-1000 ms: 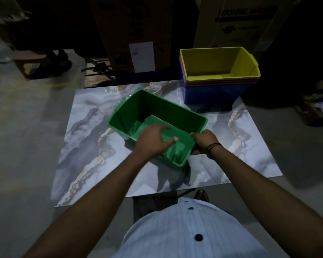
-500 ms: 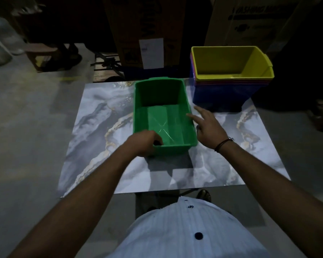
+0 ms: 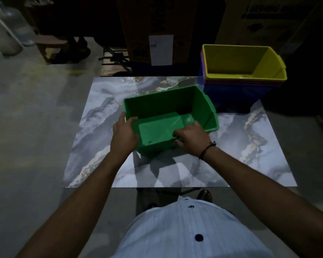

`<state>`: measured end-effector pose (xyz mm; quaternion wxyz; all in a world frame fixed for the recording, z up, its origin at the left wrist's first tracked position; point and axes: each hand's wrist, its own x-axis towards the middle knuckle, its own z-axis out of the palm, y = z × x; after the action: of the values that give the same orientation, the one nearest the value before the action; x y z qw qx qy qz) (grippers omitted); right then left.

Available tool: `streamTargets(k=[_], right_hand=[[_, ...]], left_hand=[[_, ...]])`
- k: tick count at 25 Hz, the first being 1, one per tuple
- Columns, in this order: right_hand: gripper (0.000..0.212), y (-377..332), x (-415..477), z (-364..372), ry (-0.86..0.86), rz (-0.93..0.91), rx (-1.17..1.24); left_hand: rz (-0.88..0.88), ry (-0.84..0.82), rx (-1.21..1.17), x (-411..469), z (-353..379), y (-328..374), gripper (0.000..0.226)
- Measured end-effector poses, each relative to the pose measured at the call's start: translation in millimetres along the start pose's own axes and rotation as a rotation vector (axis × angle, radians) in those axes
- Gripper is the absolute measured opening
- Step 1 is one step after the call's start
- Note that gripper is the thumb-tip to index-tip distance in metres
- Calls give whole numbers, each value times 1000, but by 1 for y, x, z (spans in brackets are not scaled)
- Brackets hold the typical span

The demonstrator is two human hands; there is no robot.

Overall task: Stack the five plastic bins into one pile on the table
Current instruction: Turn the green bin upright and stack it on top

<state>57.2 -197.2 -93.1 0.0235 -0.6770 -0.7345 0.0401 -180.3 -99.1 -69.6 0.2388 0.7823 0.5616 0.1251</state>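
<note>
A green plastic bin [image 3: 168, 110] stands open side up in the middle of the marble-patterned table [image 3: 93, 138], turned a little clockwise. My left hand [image 3: 124, 134] grips its near left corner, thumb over the rim. My right hand [image 3: 191, 139] grips the near rim, fingers curled over the edge. At the table's far right corner stands a pile of nested bins: a yellow bin [image 3: 244, 61] on top, thin pink and purple rims under it, and a blue bin [image 3: 231, 95] at the bottom. The pile is apart from the green bin.
Large cardboard boxes [image 3: 268, 21] stand behind the table, one with a white paper label [image 3: 161, 49]. A low stool [image 3: 50, 45] and big water bottles [image 3: 6, 32] sit on the floor at far left. Concrete floor surrounds the table.
The green bin has turned from lengthwise to sideways and shifted right. My right hand, open beside it before, now grips the near rim; my left hand moved to the left corner.
</note>
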Motion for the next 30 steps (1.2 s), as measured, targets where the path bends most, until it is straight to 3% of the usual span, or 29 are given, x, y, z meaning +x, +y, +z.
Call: streamTargets(k=[4,6,9,11,13,16,19,23,27,30], right_hand=[[63,-19,1,-3,-61,64,200],[66,-10,-6,-5,86,181,148],[63,19,-20,-12,279,549,50],[79,41,-34,-19,196,812,288],[75,57,-46,-21,133,955,670],[36,65,-58,-20,116,885,754],[19,66,-66,-24,214,844,716],[17,67,-77,-50,477,788,756],[22,61,-84,-99,711,589,736],[32,53,-86,-126,776,450,660]], left_hand=[[-13,18,-69,-3,0,2,54],[-14,2,-79,-3,2,-1,71],[-90,-1,-69,-3,3,-6,84],[-136,-41,-84,3,6,-8,77],[-156,-54,-128,11,6,-7,66],[-178,-61,-127,26,4,-5,42],[-186,-42,-127,38,0,2,31],[-150,18,-199,45,-9,16,29],[-172,24,-308,53,-6,30,33],[-227,-20,-367,52,8,44,30]])
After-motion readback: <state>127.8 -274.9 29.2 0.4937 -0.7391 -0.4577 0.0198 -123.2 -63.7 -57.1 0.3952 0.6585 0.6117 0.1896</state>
